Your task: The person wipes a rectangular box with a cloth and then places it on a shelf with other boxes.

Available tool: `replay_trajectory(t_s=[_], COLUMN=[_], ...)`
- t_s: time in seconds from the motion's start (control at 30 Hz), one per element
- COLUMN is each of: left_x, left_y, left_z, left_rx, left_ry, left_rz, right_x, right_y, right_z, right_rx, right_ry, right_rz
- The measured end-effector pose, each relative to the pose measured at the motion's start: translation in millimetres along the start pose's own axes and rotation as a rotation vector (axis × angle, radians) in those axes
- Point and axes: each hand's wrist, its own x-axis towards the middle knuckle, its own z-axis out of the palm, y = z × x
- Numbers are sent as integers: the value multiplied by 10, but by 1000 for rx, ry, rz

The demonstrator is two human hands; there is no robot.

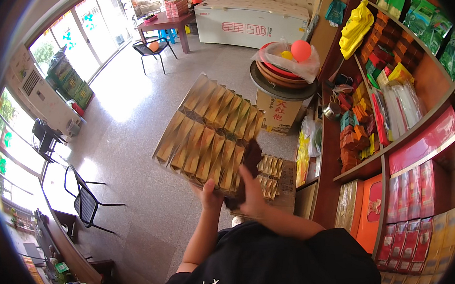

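A clear-wrapped bundle of small gold packets in two rows point(208, 139) is held up in front of me, tilted, over the floor. My left hand point(209, 196) grips its lower edge, thumb on the near side. A dark brown cloth point(253, 156) lies along the bundle's right side, under my right hand point(252, 193), which is shut on it with the thumb raised against the packets. Part of the cloth hangs below between both hands. Beneath, an open cardboard box point(287, 187) holds more gold packets point(269, 178), partly hidden by my right hand and the cloth.
Wooden shelves point(363, 165) with packaged goods rise close on the right. Ahead stand a carton point(278, 111) under stacked round trays point(282, 78) and a white chest freezer point(251, 25). Black chairs point(85, 201) and a wooden counter point(72, 249) are at the left.
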Motion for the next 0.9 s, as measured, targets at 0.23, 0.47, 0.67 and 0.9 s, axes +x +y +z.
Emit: replay_trajectory(t_s=[0.23, 0.47, 0.67, 0.9], left_x=[-32, -179, -123, 168], left_y=[91, 204, 445, 775], left_z=[483, 435, 526, 513], left_rx=[50, 57, 111, 219], left_ry=[-20, -79, -149, -210], left_rz=[107, -20, -76, -281], right_x=[19, 805, 940, 914], right_y=[-156, -832, -1365, -1576], right_z=[27, -461, -720, -955], right_rx=[2, 13, -246, -742], right_ry=[131, 184, -32, -215], right_rz=[6, -237, -264, -35])
